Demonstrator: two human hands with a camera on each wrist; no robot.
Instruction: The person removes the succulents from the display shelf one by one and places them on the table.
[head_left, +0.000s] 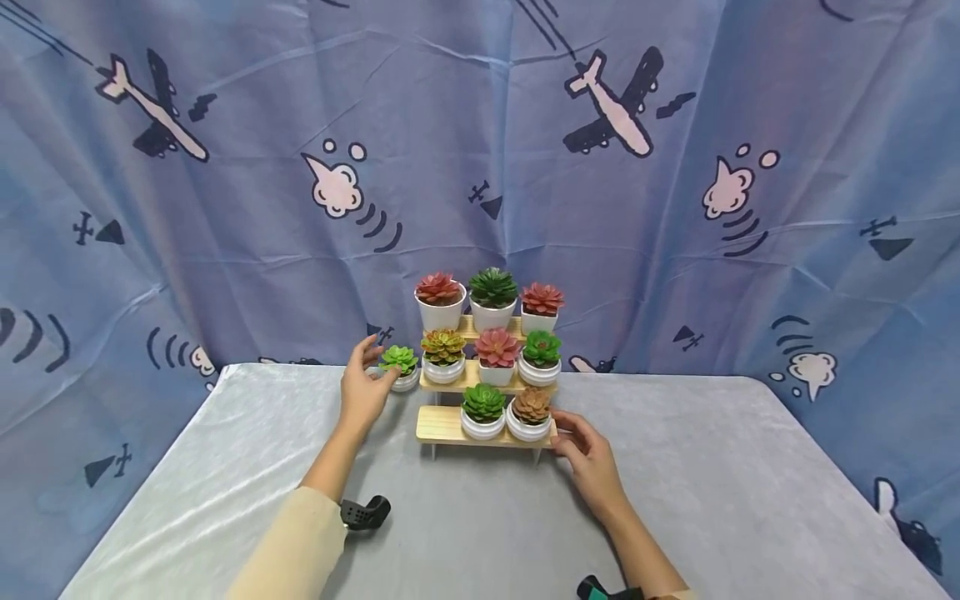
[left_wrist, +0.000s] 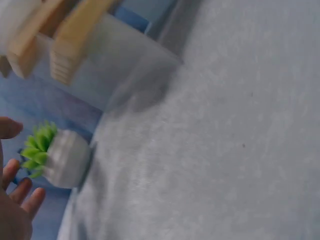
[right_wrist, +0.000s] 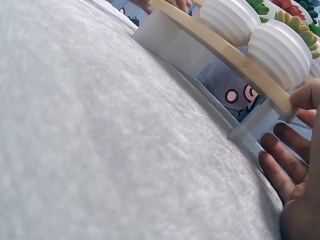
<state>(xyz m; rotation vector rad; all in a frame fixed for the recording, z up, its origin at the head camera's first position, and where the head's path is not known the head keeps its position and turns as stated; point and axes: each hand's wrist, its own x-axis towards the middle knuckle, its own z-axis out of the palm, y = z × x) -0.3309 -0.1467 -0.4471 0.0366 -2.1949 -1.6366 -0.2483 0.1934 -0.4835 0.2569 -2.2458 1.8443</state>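
A three-step plant stand (head_left: 442, 432) with pale wood shelves on clear supports carries several artificial succulents in white pots. Beyond its left side, a light green potted succulent (head_left: 398, 360) stands on the table by the back edge. My left hand (head_left: 363, 392) reaches around this plant, thumb and fingers spread apart; in the left wrist view they surround the leaves (left_wrist: 40, 150) with gaps showing. At the stand's lower right end, my right hand (head_left: 592, 467) pinches the shelf end (right_wrist: 287, 106) between thumb and index finger. Its other fingers hang loosely below, beside the clear support (right_wrist: 255, 122).
A brown succulent (head_left: 532, 406) and a green one (head_left: 483, 402) share the bottom shelf, the brown one close to my right fingers. Behind the stand hangs a blue curtain (head_left: 480, 108) with airplane prints. A pale cloth covers the table (head_left: 712, 483).
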